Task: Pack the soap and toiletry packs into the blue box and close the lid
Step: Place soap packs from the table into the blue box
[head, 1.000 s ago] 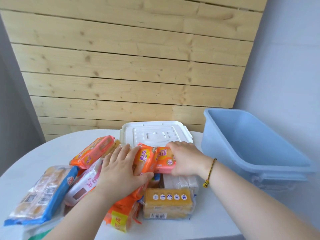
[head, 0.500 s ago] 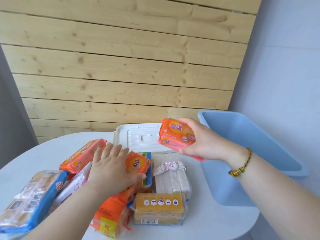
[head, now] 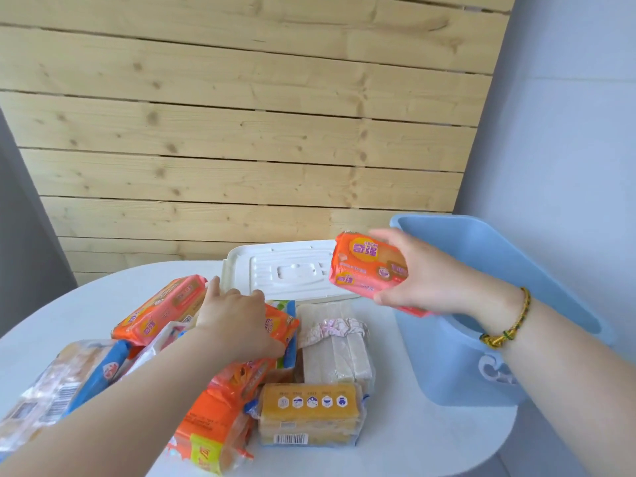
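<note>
My right hand (head: 426,273) holds an orange soap pack (head: 364,266) in the air, just left of the open blue box (head: 481,256) at the table's right edge. My left hand (head: 237,321) rests palm down on another orange pack (head: 280,325) in the pile, fingers curled over it. Around it lie an orange pack (head: 158,309), a blue-edged clear pack (head: 62,387), a yellow soap pack (head: 309,413), a pale soap bundle (head: 335,349) and an orange-yellow pack (head: 210,432). The white lid (head: 285,273) lies flat behind the pile.
The white round table (head: 430,442) ends close on the right, with the box near its edge. A wooden plank wall (head: 241,132) stands behind, and a pale blue wall (head: 568,132) is on the right.
My right hand lifted an orange soap pack off the pile and carried it up and right, toward the blue box. My left hand stayed on the pile.
</note>
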### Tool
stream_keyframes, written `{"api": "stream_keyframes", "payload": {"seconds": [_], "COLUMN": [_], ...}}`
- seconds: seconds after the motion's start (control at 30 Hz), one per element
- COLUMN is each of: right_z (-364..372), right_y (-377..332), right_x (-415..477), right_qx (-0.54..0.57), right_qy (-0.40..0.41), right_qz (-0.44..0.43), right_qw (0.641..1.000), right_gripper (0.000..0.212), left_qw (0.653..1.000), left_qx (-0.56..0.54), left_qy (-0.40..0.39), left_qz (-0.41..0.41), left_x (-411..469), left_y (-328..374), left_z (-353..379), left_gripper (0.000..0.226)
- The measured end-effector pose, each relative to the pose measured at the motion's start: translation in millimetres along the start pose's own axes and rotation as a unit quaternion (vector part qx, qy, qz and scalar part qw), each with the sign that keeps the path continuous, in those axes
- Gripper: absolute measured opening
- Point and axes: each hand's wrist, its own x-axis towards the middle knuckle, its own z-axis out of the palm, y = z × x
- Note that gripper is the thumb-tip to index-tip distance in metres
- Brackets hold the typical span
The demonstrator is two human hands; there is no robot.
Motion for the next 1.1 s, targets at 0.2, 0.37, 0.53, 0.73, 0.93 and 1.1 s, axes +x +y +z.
{"api": "stream_keyframes", "payload": {"seconds": [0.2,0.37,0.53,0.73,0.93,1.1], "right_z": [-56,-93,-94,-30,12,27], "right_y": [12,48,84,127,155,168], "right_x": [-19,-7,29,68,81,86], "right_qx": [-0.003,-0.019,-0.253,-0.356,-0.362,-0.334], "right_qy": [0.044,0.017,-0.161,-0.243,-0.2,-0.143], "right_qz": [0.026,0.111,0.206,0.184,0.135,0.124], "right_qw": [0.999,0.993,0.932,0.884,0.9,0.924], "right_gripper": [0.084,0.067,0.067,0.061,0.044,0.033], "left_qw": [0.986,0.918,0.912,0.914,0.924,0.915], "left_qx": [-0.153,-0.358,-0.37,-0.363,-0.338,-0.358], "left_qy": [0.068,0.152,0.143,0.144,0.138,0.125], "left_qz": [0.026,0.078,0.105,0.108,0.117,0.138], "left_x": [3,10,40,75,96,110], "left_y": [-4,12,37,56,62,66], "left_z": [-26,-52,-61,-57,-53,-47], "left_gripper": [0.059,0.068,0.085,0.069,0.067,0.07]}}
